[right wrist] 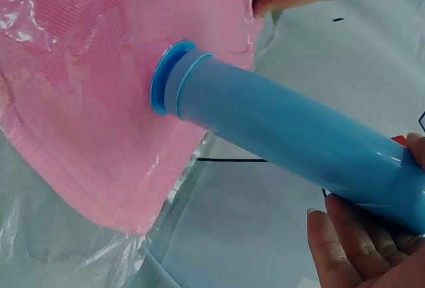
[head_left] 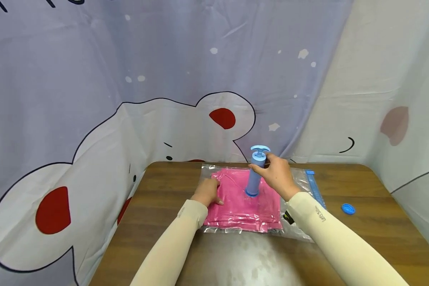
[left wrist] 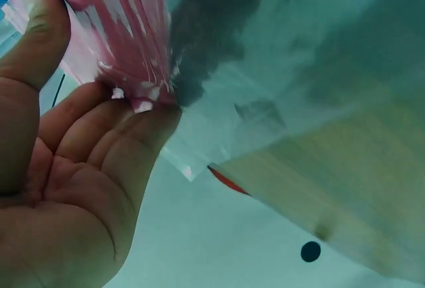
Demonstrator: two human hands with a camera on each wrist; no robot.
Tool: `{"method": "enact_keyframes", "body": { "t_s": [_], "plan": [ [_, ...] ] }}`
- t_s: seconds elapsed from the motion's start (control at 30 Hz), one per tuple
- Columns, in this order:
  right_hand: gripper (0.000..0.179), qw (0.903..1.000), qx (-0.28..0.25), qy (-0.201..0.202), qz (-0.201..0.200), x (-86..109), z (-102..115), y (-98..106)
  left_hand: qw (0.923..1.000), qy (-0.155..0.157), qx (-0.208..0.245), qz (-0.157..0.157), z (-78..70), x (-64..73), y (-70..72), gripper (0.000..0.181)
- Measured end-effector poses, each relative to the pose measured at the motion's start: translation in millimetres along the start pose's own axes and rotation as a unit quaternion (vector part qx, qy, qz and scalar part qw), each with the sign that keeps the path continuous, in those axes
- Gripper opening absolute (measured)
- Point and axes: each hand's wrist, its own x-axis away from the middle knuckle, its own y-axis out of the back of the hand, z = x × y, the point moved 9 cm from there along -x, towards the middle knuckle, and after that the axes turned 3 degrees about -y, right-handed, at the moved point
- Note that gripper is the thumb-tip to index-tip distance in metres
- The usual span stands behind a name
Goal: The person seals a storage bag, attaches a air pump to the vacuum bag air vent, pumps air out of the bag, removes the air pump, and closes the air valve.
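In the head view, one clear plastic bag (head_left: 301, 178) holding one flat pink fabric bundle (head_left: 232, 206) lies on one brown wood-grain table (head_left: 164, 206). One blue cylindrical plastic pump (head_left: 254, 182) stands nearly upright on the bundle, its single T-shaped handle (head_left: 260, 148) on top. Two hands are present: the left hand (head_left: 207, 192), at the bundle's nine o'clock, grips the edge; the right hand (head_left: 278, 174), at two o'clock, grips the pump's barrel. One blue zip strip (head_left: 315, 187) edges the bag at three o'clock; one round blue plastic cap (head_left: 348, 209) lies beyond it. The cream right sleeve (head_left: 332, 232) hides some of the bag at four o'clock, beside one dark-and-yellow label (head_left: 288, 217). One printed cloth curtain (head_left: 164, 47) hangs at twelve o'clock.

In the left wrist view, thumb and curled fingers pinch the bagged edge at eleven o'clock.

In the right wrist view, one blue ring (right wrist: 159, 89) surrounds the pump's foot; thumb and fingers hold the barrel at four o'clock.
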Motion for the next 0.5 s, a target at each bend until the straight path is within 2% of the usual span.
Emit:
{"method": "enact_keyframes", "body": {
  "t_s": [0.23,0.5],
  "plan": [
    [0.059,1.0000,0.000,0.001,0.008,-1.7,-1.4,-2.4,0.9996,0.001,-0.022,-0.018,1.4,-2.7,0.7,0.066],
    [0.053,0.9998,0.000,0.011,0.017,-2.0,-1.9,-2.0,0.9976,-0.017,-0.058,-0.035,0.7,-6.2,-1.6,0.073]
  ]
}}
